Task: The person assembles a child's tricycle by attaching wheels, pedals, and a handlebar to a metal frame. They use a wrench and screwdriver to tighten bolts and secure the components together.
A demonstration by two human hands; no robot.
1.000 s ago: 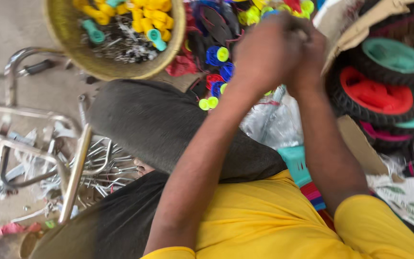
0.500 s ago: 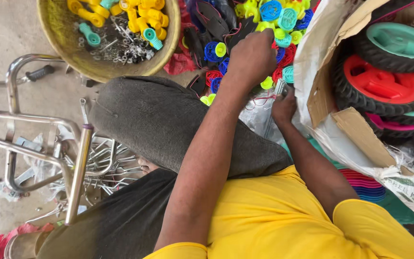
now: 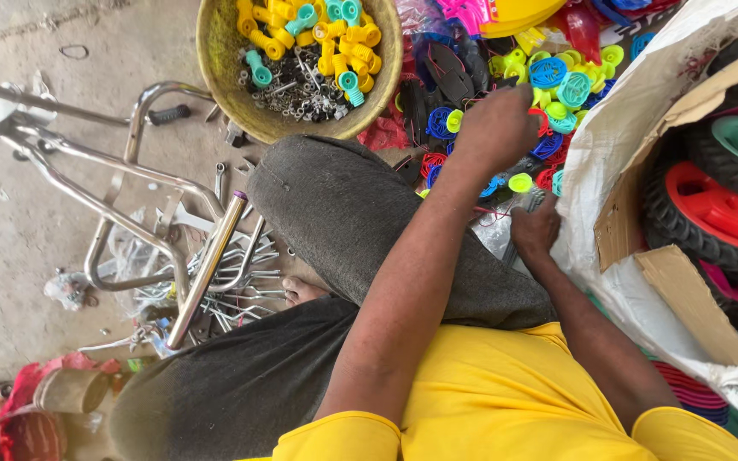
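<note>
My left hand (image 3: 497, 128) reaches out over a heap of small plastic caps (image 3: 557, 81) in blue, teal, lime and red. Its fingers curl down into the heap, and what they hold is hidden. My right hand (image 3: 535, 230) sits lower, beside the white sack (image 3: 625, 128). It is closed around a small grey metal part (image 3: 533, 201) lying over a clear plastic bag. My bent knee in grey trousers (image 3: 343, 213) lies under my left arm.
A round woven basket (image 3: 215, 77) at the top holds yellow and teal plastic pieces and screws. Red and teal wheels with black tyres (image 3: 711, 213) sit in cardboard (image 3: 685, 290) at the right. A chrome tube frame (image 3: 130, 213) and loose spanners (image 3: 241, 299) lie at the left.
My hands were joined high over the cap heap a second ago. They have come apart: the right dropped toward the sack and the left stayed over the caps.
</note>
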